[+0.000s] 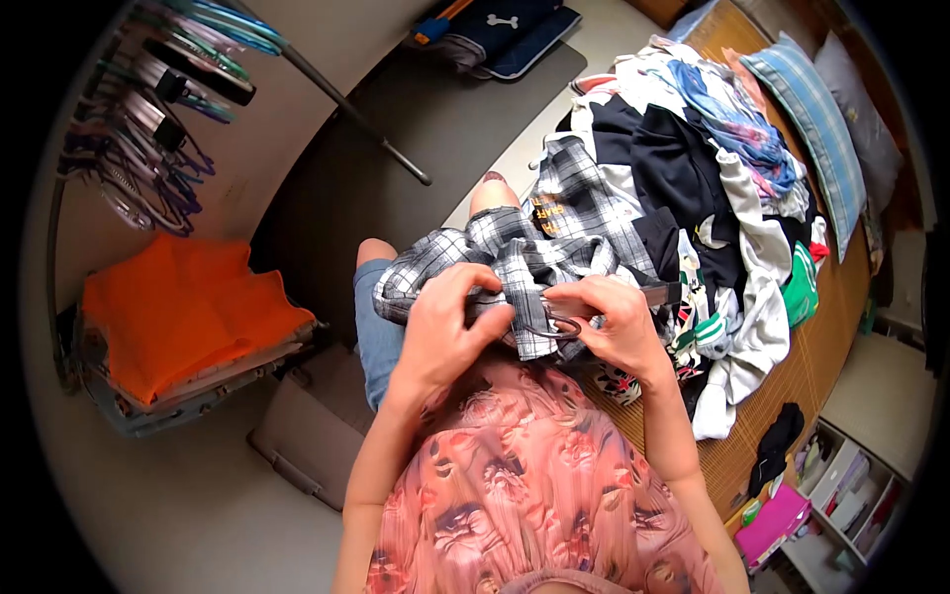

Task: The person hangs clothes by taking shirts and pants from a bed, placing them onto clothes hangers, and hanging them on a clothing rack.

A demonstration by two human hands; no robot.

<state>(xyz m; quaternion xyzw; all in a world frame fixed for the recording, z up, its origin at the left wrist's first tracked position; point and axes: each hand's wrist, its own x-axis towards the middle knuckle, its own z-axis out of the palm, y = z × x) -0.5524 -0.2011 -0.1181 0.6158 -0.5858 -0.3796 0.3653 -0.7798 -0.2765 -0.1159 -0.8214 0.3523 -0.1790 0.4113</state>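
A black-and-white plaid garment (435,259) lies across my lap, bunched up, with part of it running toward the pile on the bed. My left hand (450,322) pinches its fabric, thumb and fingers curled inward. My right hand (612,319) closes around a hanger, whose grey bar (655,294) with a dark end sticks out to the right of the fingers. A thin dark hook curves below the fingertips, against a hanging plaid strip (535,332). The palm side of the right hand is hidden.
A large heap of clothes (673,158) covers the bed (831,342) to the right, beside a blue checked pillow (816,129). Many hangers (148,168) hang on a metal rack at left, above a stack topped with orange fabric (188,307). Open drawers (851,485) stand lower right.
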